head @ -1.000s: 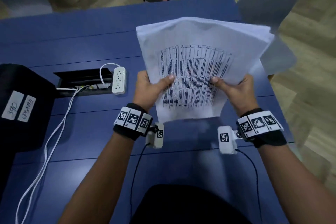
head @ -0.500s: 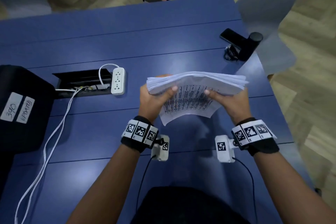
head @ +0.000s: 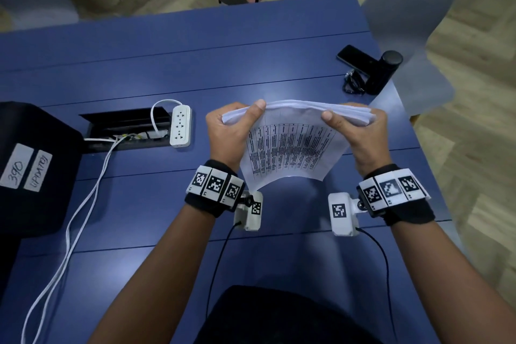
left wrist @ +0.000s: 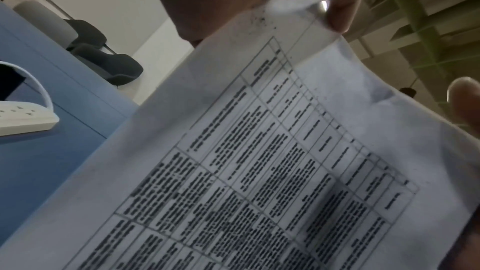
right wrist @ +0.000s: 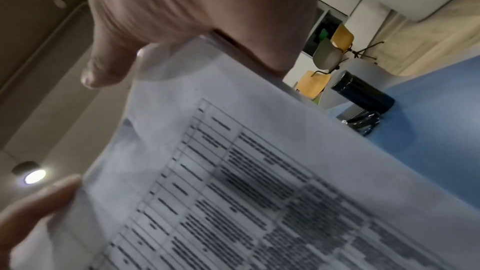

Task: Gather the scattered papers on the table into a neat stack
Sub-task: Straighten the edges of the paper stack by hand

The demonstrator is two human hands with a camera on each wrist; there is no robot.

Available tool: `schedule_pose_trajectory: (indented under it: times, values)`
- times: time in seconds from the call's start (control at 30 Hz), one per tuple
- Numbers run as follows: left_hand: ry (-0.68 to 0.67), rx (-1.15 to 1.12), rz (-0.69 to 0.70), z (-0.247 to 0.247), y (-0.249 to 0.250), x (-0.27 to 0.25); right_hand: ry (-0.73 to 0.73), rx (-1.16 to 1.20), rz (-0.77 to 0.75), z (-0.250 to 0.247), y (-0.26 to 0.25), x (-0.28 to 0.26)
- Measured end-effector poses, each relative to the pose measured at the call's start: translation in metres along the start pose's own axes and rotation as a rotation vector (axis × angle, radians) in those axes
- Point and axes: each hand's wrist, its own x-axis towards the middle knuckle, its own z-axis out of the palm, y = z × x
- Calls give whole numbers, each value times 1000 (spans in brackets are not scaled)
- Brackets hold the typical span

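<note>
Papers (head: pixel 293 148) are all gathered in one bundle, held up off the table (head: pixel 251 45) in both hands, on the near side of the power strip's (head: pixel 181 126) row and to its right. Left hand (head: pixel 227 134) has its grip closed on the bundle's left top corner, thumb on the printed face, fingers behind. Right hand (head: pixel 357 137) grips the right top corner the same way. From the wrist views the printed table sheet (left wrist: pixel 259 171) fills the frame, with a fingertip at its edge (right wrist: pixel 39 198).

Progress: judging by the head view, no loose sheets are left lying on the table, so the gathering part looks done. The top edge shows layered sheet edges roughly level but not fully flush; the right end fans out a bit, and the front sheet bows and hangs lower than the rest. So squaring looks unfinished.

Left to do, likely: tap or jog the edges even, then lay the stack flat on the table, probably in the bare area to the right of the power strip.

Other stuff: phone (head: pixel 352 58) and dark cylinder (head: pixel 384 71) well to the far right of the power strip; black box (head: pixel 30 165) to its left, white cable (head: pixel 69 218) running down from it.
</note>
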Motion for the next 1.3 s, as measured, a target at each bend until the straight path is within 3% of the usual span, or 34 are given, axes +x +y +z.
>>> schedule_pose_trajectory:
  times: [0.23, 0.43, 0.53, 0.63, 0.7, 0.77, 0.87, 0.97, 1.07, 1.13, 1.3]
  values:
    - [23, -9, 5, 4, 6, 2, 109, 38, 54, 5, -1, 9]
    - [-168, 171, 69, -11, 23, 6, 78, -28, 32, 1, 1, 12]
    - [-422, 556, 144, -15, 50, 20, -9, -96, 6, 1, 8, 13]
    - [-665, 1308, 292, -2, 64, 30, -110, -214, -22, 13, 12, 16]
    - [-721, 1585, 395, 10, 60, 30, -191, -275, -45, 27, 12, 16]
    - [-722, 1691, 458, 14, 56, 29, -183, -306, -90, 39, 14, 15]
    - [-652, 1583, 478, -4, 56, 33, -107, -189, -77, 42, 21, 18]
    - [-546, 1269, 480, -43, 58, 41, -26, -232, 37, 11, 39, 20]
    - [-362, 963, 302, -88, 55, 49, -1, -336, 163, -34, 63, 12]
    - [-304, 741, 160, -105, 45, 49, 0, -212, 224, -47, 70, 6]
    - [-237, 349, -18, -96, 2, 33, 22, 47, 273, -45, 70, 8]
